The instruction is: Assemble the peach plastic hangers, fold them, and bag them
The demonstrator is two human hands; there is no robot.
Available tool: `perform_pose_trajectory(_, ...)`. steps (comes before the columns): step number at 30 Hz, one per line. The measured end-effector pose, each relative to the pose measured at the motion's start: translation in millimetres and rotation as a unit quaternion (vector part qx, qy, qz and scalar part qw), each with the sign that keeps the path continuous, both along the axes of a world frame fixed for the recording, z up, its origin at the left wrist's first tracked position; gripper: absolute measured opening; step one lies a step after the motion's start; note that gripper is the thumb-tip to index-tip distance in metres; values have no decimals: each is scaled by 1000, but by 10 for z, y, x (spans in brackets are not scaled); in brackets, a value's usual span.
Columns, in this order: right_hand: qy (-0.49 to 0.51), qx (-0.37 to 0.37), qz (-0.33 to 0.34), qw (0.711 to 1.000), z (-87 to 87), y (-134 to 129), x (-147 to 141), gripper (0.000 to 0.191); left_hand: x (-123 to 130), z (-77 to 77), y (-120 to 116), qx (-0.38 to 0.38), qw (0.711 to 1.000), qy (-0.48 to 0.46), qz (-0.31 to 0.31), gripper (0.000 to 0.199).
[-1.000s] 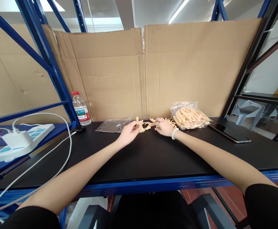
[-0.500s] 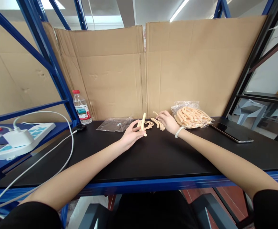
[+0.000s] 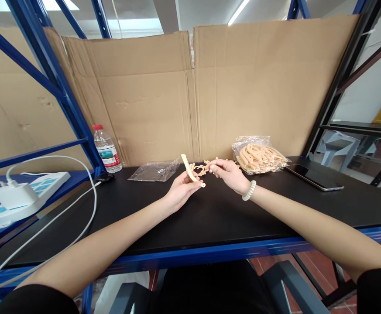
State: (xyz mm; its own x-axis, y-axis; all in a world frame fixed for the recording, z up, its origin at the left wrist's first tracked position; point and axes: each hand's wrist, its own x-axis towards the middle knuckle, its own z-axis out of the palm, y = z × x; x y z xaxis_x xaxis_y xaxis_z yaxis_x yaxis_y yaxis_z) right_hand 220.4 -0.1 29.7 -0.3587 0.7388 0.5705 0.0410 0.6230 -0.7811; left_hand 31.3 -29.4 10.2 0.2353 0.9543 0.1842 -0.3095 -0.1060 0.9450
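Black tabletop (image 3: pixel 190 222) before me. My left hand (image 3: pixel 181 191) pinches a pale curved strip (image 3: pixel 189 169) above it; beside that, my right hand (image 3: pixel 232 175) is bunched, contents unclear. Loose pieces (image 3: pixel 203 170) lie beyond. A slack pinch could drop the strip among them. Since the earlier frame, it has tipped leftward.
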Motion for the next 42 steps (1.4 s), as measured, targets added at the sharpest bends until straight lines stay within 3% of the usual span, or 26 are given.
perform_pose_trajectory(7,-188,167,-57,966,35,21,61,27,33,44,-84,6,1000,18,-13,23)
perform_pose_trajectory(11,-286,192,-100,934,121,-47,105,16,49,67,-133,7,1000,10,-18,26)
perform_pose_trajectory(15,-272,166,-116,941,186,-107,163,16,57,59,-144,2,1000,11,-18,27)
perform_pose_trajectory(18,-250,201,-97,942,173,-117,208,21,55,64,-139,-4,1000,12,-10,27)
perform_pose_trajectory(24,-313,257,-96,909,85,-150,205,28,17,161,-131,-1,1000,-14,13,21)
perform_pose_trajectory(31,-312,222,-12,924,-17,-76,192,37,50,160,-174,-15,1000,16,1,20)
perform_pose_trajectory(38,-437,310,-14,844,60,-144,266,39,48,64,-147,-43,999,11,-1,21)
perform_pose_trajectory(42,-437,307,-48,844,74,-215,248,64,33,55,-125,-53,999,9,7,21)
